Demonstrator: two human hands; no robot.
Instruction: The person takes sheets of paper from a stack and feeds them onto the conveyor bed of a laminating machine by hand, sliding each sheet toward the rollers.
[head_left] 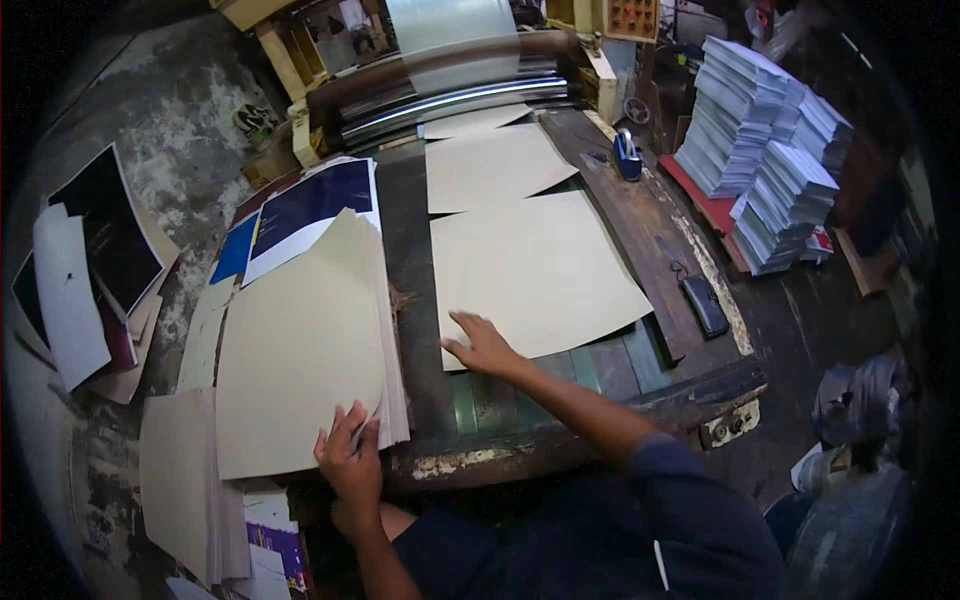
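My left hand rests at the near right corner of a tall stack of cream sheets, its fingers apart and touching the top sheet near its slightly raised edge. Flat on the machine bed, a cream sheet lies with my right hand over its near left part, fingers stretched out. Beyond it, a second cream sheet and then a third lie in a row up to the shiny metal roller. Clear film hangs over the rollers.
Dark printed sheets lie behind the stack. Another cream stack is at the lower left, with loose printed sheets beyond. On the right stand a blue tape dispenser, a black case and tall paper piles.
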